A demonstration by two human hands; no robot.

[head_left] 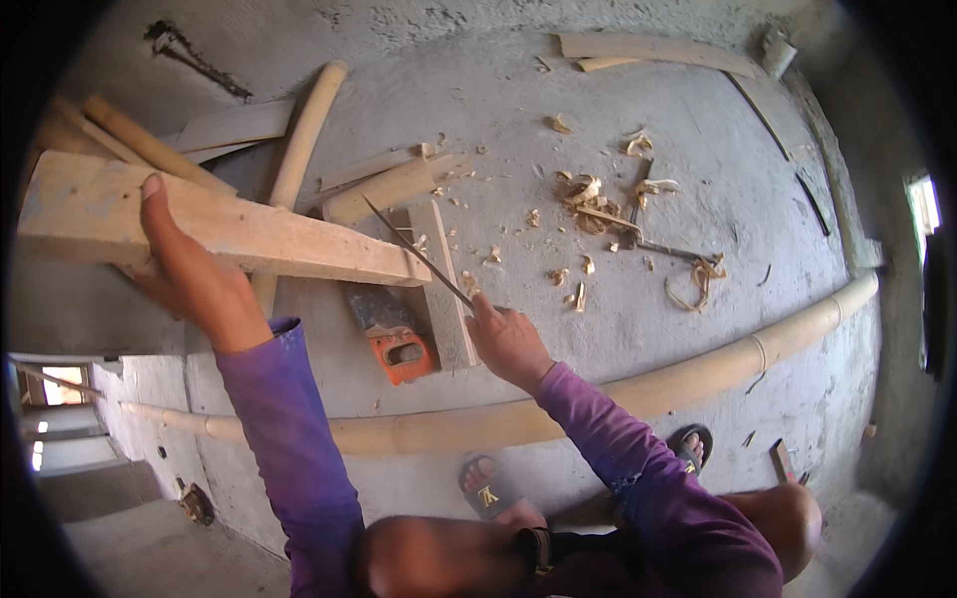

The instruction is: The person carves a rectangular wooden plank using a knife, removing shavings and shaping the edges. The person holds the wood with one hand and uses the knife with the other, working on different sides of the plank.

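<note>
My left hand (pixel 204 274) grips a thick, pale wooden beam (pixel 289 239), thumb on top and fingers beneath. The beam points to the right, narrowing toward its far end. In my right hand (pixel 510 344) is a long, thin, dark-bladed knife (pixel 399 233); its handle is hidden in the fist. The blade slants up and left past the tip of the beam; whether it touches the wood I cannot tell. Under the beam's tip lies a pale wooden board (pixel 454 329) on the floor. Beside it is a handsaw (pixel 401 354) with an orange handle.
A long bamboo pole (pixel 688 384) crosses the floor in front of my sandalled feet. Another bamboo pole (pixel 309 135) and boards lie at the left. Curled shavings (pixel 588 189) surround a dark metal tool (pixel 673 249) at right. Flat boards (pixel 658 48) lie along the far wall.
</note>
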